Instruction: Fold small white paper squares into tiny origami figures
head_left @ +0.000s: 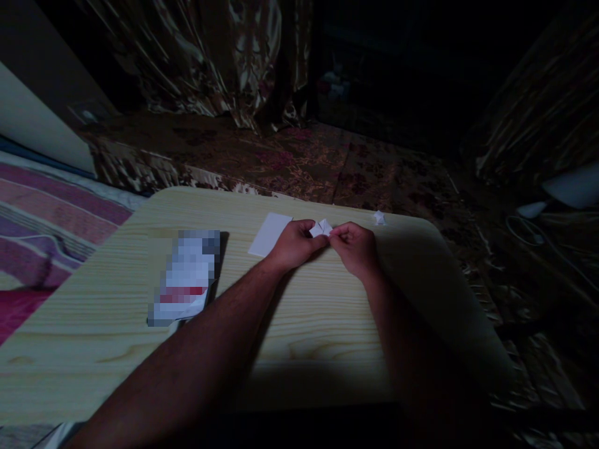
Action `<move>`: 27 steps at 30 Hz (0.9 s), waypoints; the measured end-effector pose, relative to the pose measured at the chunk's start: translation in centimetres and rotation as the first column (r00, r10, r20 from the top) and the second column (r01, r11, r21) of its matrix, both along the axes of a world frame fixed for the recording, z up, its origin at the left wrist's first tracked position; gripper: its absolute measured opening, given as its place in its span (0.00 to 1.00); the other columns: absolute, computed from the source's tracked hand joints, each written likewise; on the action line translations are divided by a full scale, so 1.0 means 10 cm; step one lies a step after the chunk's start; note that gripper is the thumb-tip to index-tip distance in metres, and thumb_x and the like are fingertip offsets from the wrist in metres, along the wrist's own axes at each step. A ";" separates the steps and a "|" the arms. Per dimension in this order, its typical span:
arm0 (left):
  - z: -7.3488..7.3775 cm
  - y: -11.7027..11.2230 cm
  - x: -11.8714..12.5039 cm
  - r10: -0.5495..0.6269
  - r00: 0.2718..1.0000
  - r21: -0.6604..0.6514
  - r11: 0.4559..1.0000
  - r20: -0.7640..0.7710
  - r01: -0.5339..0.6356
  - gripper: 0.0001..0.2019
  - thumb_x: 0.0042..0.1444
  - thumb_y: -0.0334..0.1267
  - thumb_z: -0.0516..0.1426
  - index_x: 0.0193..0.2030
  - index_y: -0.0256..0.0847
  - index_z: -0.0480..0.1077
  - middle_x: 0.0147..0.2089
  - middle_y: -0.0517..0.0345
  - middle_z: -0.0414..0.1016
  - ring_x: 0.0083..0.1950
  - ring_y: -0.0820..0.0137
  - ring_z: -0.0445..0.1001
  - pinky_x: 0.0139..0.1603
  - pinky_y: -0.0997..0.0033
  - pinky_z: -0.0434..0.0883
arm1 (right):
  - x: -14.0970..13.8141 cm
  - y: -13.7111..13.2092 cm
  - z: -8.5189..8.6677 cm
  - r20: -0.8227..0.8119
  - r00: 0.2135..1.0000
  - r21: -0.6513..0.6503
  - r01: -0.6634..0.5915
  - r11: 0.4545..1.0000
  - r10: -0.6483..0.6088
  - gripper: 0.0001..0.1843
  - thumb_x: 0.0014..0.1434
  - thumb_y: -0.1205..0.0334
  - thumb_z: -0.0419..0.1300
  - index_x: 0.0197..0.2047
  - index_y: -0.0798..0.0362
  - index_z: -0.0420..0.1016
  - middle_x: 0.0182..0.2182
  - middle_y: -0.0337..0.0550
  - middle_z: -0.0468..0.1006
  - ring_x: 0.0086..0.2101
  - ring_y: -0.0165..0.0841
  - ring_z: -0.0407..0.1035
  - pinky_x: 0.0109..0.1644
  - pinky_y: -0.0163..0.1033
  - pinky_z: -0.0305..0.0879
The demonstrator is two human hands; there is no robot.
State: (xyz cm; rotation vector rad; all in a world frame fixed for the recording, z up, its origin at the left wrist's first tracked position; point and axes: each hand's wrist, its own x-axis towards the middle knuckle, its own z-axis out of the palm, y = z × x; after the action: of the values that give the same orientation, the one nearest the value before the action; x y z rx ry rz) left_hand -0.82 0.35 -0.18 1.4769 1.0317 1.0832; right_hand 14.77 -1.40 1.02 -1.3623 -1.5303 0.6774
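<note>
Head view: folding work looks partway through. Left hand and right hand meet near the far edge of the tabletop, with a small white folded paper between them. Left fingers pinch it from its left and near side, thumb along the lower edge; right fingers pinch its right corner. Both grips look closed on the paper.

Done, judging by shape: one white paper star sits on the tabletop near the far edge, just beyond the right hand, touched by neither hand. In progress: the held piece has creases and a pointed top but looks flatter than the star, so probably not complete; exact folds left can't be told, too small and dim. Unfolded: a flat white paper rectangle lies just beside the left hand; can't tell whether one sheet or several. A pixelated packet lies farther left, apart from the work.
</note>
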 end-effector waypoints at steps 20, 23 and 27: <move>0.00 -0.02 0.03 0.048 0.998 -0.099 0.994 0.051 -0.043 0.11 0.43 0.41 0.61 0.29 0.33 0.72 0.22 0.61 0.69 0.19 0.78 0.61 0.20 0.77 0.56 | -0.07 -0.03 -0.03 0.038 0.998 0.100 0.043 0.994 -0.047 0.06 0.52 0.60 0.58 0.30 0.52 0.74 0.24 0.38 0.78 0.25 0.30 0.71 0.29 0.33 0.66; -0.01 -0.01 0.02 0.025 0.995 -0.122 0.992 0.096 -0.013 0.09 0.44 0.39 0.60 0.28 0.34 0.71 0.21 0.60 0.69 0.19 0.78 0.61 0.19 0.77 0.54 | -0.07 -0.04 -0.04 0.065 0.997 0.128 0.035 0.991 -0.044 0.05 0.53 0.60 0.58 0.31 0.51 0.74 0.24 0.37 0.77 0.25 0.30 0.71 0.30 0.33 0.66; -0.03 0.01 0.02 0.017 0.988 -0.129 0.992 0.155 0.003 0.07 0.43 0.37 0.60 0.26 0.34 0.70 0.21 0.60 0.69 0.19 0.78 0.60 0.20 0.77 0.55 | -0.06 -0.05 -0.03 0.133 0.990 0.218 0.017 0.976 -0.047 0.05 0.54 0.61 0.58 0.30 0.50 0.75 0.25 0.37 0.78 0.26 0.30 0.71 0.31 0.33 0.66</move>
State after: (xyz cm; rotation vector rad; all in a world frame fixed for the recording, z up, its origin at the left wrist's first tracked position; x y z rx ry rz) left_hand -0.59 0.43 -0.48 1.2654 0.9786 1.0979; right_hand 14.13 -1.95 0.77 -1.2859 -1.6354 0.3895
